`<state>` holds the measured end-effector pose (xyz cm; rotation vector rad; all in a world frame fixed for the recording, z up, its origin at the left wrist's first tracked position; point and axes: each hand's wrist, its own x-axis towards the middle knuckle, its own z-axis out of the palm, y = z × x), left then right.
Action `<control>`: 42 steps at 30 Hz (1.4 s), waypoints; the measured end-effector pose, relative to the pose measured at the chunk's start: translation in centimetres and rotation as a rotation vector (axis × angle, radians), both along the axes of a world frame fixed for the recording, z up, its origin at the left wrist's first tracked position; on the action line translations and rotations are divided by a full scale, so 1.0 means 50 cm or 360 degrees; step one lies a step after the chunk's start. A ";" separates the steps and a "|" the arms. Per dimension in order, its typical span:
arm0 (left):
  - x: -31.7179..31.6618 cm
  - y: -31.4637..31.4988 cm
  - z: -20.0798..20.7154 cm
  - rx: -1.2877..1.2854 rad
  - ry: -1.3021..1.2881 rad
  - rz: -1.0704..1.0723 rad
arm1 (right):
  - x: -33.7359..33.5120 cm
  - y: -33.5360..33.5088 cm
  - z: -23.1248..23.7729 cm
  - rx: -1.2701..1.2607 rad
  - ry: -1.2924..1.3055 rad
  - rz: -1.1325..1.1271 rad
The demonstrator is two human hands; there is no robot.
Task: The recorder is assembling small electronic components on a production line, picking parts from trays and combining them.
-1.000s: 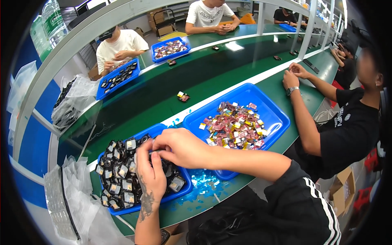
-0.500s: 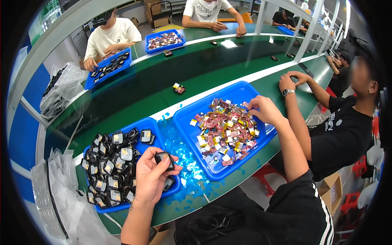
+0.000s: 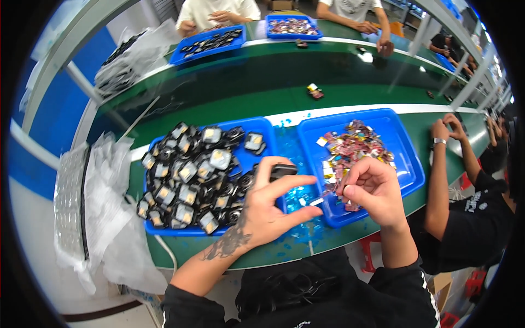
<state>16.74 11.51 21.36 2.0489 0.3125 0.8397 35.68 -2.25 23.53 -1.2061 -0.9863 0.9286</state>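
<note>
The left hand [image 3: 268,210] grips a small black part [image 3: 282,170] between thumb and fingers, above the gap between two blue trays. The right hand [image 3: 372,191] is curled over the right tray [image 3: 407,158]; its grasp appears to pinch a small piece.

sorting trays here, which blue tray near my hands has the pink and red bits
The blue tray on the right, under your right hand. The left blue tray holds black square parts instead.
</note>
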 end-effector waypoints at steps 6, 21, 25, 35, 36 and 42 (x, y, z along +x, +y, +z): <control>-0.008 0.008 -0.002 0.0062 -0.0036 -0.0029 | -0.065 0.050 -0.029 0.0143 0.0015 0.0011; 0.000 0.004 -0.041 -0.0297 -0.0011 -0.0098 | -0.066 0.053 -0.026 -0.0064 -0.0531 -0.0102; 0.000 0.008 -0.051 -0.0255 -0.0067 -0.0074 | -0.069 0.061 -0.026 0.0008 -0.0836 -0.0188; 0.005 0.023 -0.049 -0.0849 0.0166 -0.0078 | -0.058 0.087 -0.050 -0.0112 -0.1451 -0.0245; 0.006 0.018 -0.050 -0.0881 0.0050 -0.0075 | -0.043 0.081 -0.059 -0.0087 -0.1405 -0.0165; 0.003 0.013 -0.040 -0.1401 -0.0113 -0.0395 | -0.044 0.083 -0.068 0.0176 -0.0362 0.0111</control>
